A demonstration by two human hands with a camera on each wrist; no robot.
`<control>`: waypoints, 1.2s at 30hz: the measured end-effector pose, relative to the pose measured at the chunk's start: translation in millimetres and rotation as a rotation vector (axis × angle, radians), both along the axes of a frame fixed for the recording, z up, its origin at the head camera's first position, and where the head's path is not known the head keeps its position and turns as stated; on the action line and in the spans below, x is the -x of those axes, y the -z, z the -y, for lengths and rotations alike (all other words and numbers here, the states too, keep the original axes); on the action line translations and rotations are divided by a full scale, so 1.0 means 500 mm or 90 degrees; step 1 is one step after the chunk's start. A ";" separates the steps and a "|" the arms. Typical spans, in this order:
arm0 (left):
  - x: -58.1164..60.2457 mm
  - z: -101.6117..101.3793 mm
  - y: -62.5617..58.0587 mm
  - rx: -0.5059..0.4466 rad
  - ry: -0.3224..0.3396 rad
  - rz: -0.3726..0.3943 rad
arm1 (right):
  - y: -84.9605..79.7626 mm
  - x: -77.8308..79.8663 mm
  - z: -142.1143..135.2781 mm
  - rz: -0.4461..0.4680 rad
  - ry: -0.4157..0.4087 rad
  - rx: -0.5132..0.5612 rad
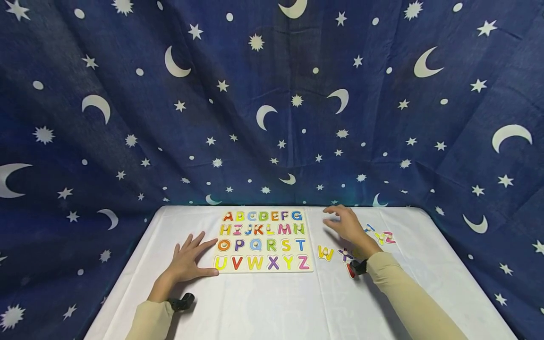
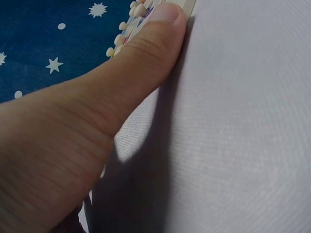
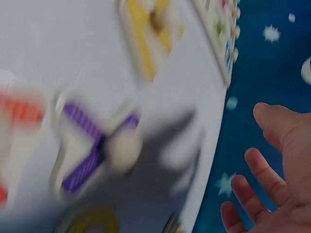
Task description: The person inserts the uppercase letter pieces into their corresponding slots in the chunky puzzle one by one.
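Nearest to us on the white counter (image 1: 272,307), a red letter piece (image 1: 350,270) lies half hidden by a black wrist camera (image 1: 358,267), so we cannot read it. Just beyond are the purple X (image 3: 82,174) and the yellow W (image 1: 325,253), flat on the counter to the right of the letter board (image 1: 310,236). We judge these pieces light, stiff and hard to break, probably wood; thin as they are, their rims would be awkward to lift by, so the round pale knob (image 3: 124,151) on the face is the place to pinch. The board wants steadying at its edge, since it may slide. It looks pale and flat, with four rows of bright letters; we make out no knobs along its near row, U to Z, so those places seem unfilled. At its left side the left grip (image 1: 187,259) is spread, thumb and forefinger touching the edge, nothing held. Past the X, the right grip (image 1: 346,225) hangs above the counter, fingers loosely bent, nothing in them. To its right lie a yellow Y (image 1: 379,238), a pink Z (image 1: 388,237) and a partly covered blue piece (image 1: 369,228). Behind hangs a dark blue curtain (image 1: 272,80) of stars and moons.
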State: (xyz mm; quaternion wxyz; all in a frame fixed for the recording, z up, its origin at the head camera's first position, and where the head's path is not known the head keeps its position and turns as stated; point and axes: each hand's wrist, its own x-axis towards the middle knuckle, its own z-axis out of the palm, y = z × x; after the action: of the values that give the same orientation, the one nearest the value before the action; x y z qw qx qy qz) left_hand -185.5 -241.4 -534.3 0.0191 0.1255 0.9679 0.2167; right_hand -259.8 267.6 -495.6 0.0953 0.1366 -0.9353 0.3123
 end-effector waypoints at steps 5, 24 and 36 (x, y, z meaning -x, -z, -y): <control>-0.003 0.000 0.000 -0.009 0.000 -0.006 | 0.009 0.003 -0.058 0.004 0.030 0.013; -0.002 0.005 -0.003 0.001 0.004 -0.010 | 0.048 0.008 -0.159 0.068 0.116 -0.046; -0.002 0.005 0.000 -0.005 0.008 -0.024 | 0.051 0.006 -0.167 0.073 0.177 -0.009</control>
State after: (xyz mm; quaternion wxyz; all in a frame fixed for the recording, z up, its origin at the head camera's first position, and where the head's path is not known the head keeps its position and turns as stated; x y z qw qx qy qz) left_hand -184.5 -243.9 -534.2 0.0020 0.1360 0.9665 0.2178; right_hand -262.8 350.9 -521.2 0.0830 -0.0116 -0.9513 0.2966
